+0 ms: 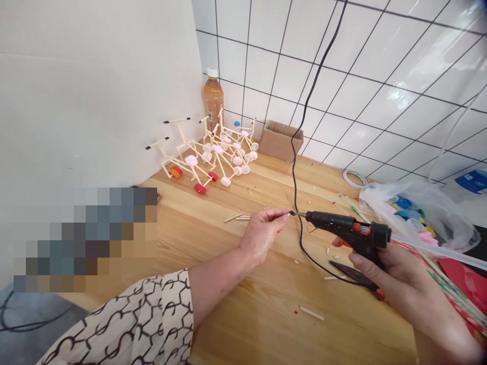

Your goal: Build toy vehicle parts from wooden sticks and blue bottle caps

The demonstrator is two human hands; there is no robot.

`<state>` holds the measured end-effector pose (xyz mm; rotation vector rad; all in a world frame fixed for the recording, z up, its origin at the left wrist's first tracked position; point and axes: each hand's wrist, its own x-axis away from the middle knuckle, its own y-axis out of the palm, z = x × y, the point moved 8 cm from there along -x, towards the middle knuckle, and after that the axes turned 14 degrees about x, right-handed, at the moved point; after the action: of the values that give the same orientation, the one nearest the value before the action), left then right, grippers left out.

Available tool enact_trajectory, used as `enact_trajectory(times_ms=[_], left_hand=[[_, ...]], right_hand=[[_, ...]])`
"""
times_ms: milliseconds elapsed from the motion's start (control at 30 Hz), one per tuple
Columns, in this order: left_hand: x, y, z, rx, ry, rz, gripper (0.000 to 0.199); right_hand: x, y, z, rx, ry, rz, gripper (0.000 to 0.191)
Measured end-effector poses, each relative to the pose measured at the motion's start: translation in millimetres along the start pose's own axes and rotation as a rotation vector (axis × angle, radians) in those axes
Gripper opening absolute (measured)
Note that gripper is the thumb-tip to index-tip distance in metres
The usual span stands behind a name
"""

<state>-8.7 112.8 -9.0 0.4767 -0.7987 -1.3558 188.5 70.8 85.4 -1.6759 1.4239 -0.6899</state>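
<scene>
Near the middle of the wooden table (236, 253), my left hand (262, 230) pinches a small black-tipped piece (291, 213) between thumb and fingertips. My right hand (403, 274) is wrapped round the handle of a black glue gun (342, 225). The gun points left, and its nozzle meets or nearly meets the small piece. Several short wooden sticks (233, 217) lie just beyond my left hand. Dark pliers (353, 274) rest below the gun, partly hidden by my right hand.
Stick models with cap wheels (190, 160) stand at the back left by a bottle (213, 99). Along the tiled wall are a cardboard box (281, 141) and a tape roll (354, 178). A plastic bag of caps (418, 213) lies right. A black cable (294, 172) crosses the table.
</scene>
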Motion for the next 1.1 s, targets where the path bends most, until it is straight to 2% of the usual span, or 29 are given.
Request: enact_trajectory(times_ms=[400,1100], left_hand=[[1.3,2.6,1.0,0.003,-0.012,-0.014,0.014],[1.8,6.3,-2.7,0.056,-0.066,-0.065,0.016]], right_hand=[[0.6,9.0,6.0,0.109,-0.028,-0.017,0.018],[1.6,7.5,2.6,0.1,0.001,-0.03,0.02]])
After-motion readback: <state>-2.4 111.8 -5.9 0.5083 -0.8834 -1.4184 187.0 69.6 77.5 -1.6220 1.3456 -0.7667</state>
